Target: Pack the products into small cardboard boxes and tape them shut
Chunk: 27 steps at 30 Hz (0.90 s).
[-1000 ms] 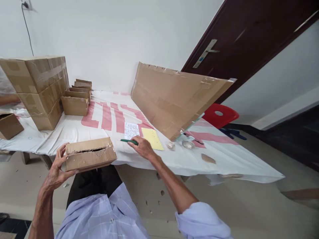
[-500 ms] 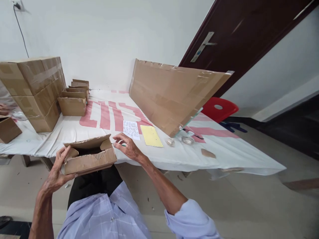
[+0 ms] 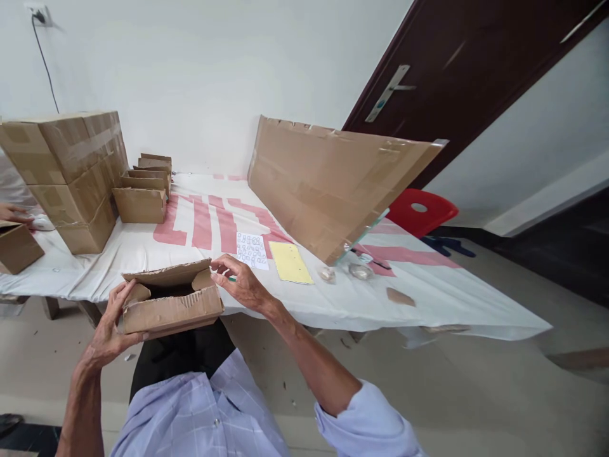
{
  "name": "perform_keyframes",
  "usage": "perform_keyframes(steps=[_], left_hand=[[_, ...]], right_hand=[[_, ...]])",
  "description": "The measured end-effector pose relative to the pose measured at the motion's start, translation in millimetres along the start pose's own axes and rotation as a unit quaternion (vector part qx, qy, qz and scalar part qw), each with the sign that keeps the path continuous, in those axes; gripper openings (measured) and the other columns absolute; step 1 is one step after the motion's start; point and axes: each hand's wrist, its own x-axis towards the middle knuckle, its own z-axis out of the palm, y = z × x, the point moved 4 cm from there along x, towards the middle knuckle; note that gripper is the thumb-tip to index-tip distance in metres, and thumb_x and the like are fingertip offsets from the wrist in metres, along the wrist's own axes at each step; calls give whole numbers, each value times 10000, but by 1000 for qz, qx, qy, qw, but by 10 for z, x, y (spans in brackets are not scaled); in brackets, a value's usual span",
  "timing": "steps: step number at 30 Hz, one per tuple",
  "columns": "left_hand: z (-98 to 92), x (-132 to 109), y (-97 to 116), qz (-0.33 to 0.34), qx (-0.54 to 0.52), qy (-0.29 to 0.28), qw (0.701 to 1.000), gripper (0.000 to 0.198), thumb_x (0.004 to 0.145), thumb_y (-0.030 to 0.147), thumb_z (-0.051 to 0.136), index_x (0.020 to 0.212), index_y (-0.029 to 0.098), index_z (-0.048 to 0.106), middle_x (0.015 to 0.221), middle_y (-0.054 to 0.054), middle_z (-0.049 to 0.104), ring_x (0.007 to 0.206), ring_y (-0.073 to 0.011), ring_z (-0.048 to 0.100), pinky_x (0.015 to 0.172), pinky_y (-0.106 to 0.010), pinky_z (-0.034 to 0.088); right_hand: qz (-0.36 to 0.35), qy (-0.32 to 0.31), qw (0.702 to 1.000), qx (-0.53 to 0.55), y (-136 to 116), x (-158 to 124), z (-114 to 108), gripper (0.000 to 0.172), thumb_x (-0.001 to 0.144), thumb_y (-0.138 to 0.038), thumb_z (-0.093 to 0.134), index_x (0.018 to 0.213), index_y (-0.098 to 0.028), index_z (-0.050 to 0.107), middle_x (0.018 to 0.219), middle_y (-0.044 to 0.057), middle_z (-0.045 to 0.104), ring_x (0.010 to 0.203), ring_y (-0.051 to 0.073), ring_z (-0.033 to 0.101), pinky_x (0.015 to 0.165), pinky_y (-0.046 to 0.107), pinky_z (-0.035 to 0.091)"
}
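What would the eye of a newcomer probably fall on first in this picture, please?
Probably the large cardboard panel standing on the white-covered table, with a red seat beyond its right side. Then the open box near the table's front edge, held in the left hand, with the right hand at its other end. At left, stacked boxes also draw the eye.

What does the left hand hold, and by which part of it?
The left hand holds the open cardboard box by its left end.
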Motion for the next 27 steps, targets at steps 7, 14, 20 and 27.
perform_keyframes(steps=[7, 14, 20, 27], left_hand=[[23, 50, 23, 0, -17, 10, 1000, 1029, 808, 622, 859, 1680, 322, 400, 1680, -151, 391, 1584, -433, 365, 1221, -559, 451], [91, 123, -28, -5, -25, 42, 999, 938, 825, 502, 860, 1646, 323, 443, 1670, -165, 401, 1557, -396, 419, 1111, -468, 535], [148, 173, 14, -5, -41, 59, 997, 895, 805, 407, 861, 1614, 320, 489, 1656, -160, 426, 1556, -393, 427, 1084, -454, 555], [167, 204, 15, -7, -52, 68, 996, 911, 768, 405, 863, 1602, 310, 511, 1643, -158, 449, 1526, -398, 469, 1067, -453, 579]], right_hand=[[-57, -17, 998, -10, -351, -204, -1, 102, 995, -248, 646, 1038, -211, 731, 1014, 60, 724, 921, 192, 686, 799, 334, 574], [-182, -73, 979, -50, -664, -515, 213, 229, 1024, -223, 637, 802, -232, 690, 879, 41, 727, 859, 207, 662, 864, 392, 548], [-154, -86, 979, -103, -517, -357, 361, 231, 981, -129, 633, 771, -227, 639, 833, 26, 681, 809, 183, 640, 774, 320, 513], [-101, -235, 934, -249, -516, 100, 467, 147, 1019, -227, 654, 1097, -221, 778, 1178, 62, 782, 1075, 221, 714, 885, 320, 519]])
